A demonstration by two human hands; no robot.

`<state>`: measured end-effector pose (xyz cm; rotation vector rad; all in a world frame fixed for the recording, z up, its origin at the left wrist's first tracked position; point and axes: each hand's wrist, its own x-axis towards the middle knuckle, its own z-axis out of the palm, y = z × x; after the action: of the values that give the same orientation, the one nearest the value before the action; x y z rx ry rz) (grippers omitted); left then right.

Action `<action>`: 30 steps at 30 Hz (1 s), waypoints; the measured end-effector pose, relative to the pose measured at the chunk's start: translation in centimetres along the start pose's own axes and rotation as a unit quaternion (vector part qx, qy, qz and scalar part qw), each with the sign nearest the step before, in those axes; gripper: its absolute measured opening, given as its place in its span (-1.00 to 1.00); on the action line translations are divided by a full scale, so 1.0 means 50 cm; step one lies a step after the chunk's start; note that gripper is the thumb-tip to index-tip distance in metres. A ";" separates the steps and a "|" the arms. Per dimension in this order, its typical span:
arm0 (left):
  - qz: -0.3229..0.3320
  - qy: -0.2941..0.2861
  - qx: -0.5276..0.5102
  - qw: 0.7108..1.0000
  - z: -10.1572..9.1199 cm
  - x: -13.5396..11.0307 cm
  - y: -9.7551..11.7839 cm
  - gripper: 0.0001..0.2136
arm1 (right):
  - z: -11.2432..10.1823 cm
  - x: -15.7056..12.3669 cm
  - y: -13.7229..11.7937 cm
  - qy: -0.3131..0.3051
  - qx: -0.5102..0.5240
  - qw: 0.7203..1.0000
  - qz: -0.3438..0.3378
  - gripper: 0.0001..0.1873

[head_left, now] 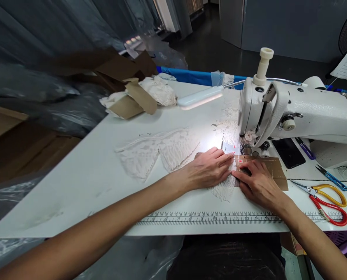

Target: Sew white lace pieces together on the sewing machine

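At the presser foot of a white sewing machine, my left hand has its fingers bent and held together on a strip of white lace fabric. My right hand is just right of it, thumb and forefinger closed at the lace's edge, the other fingers curled over a brown taped patch on the machine bed. Part of the lace is hidden under both hands. Left of my left hand lies another white lace piece, spread flat.
Scissors with red and yellow handles, blue thread snips and a black phone lie at right. A lit lamp hangs over the table. White fabric bundles sit behind. A ruler strip runs along the front edge.
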<state>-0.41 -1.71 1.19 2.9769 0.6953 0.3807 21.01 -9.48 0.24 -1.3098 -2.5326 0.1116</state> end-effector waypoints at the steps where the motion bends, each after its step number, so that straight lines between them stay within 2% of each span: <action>1: 0.004 -0.005 0.025 1.000 0.000 0.005 0.002 -0.71 | 0.000 0.000 0.002 0.005 -0.004 1.000 0.009 -0.67; 4: 0.019 -0.031 0.082 0.996 0.000 0.024 0.003 -0.69 | 0.001 0.001 0.009 0.015 -0.010 0.999 0.048 -0.67; 7: 0.002 -0.033 0.063 0.997 0.003 0.035 0.001 -0.69 | 0.006 0.002 0.013 0.019 -0.004 0.997 0.074 -0.67; 12: -0.019 -0.002 0.013 1.000 0.010 0.023 -0.005 -0.68 | 0.011 0.005 0.002 0.020 -0.017 0.995 0.097 -0.67; 18: -0.027 -0.014 -0.003 1.000 0.008 0.019 -0.006 -0.67 | 0.014 0.005 -0.007 0.033 -0.016 0.994 0.107 -0.65; 30: -0.045 0.002 -0.044 0.998 0.016 0.022 -0.012 -0.67 | 0.018 0.005 0.006 0.050 0.005 0.993 0.103 -0.66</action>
<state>0.50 -0.71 0.60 2.8516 0.7895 0.4018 20.84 -9.02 -0.64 -1.5305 -2.3072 0.0980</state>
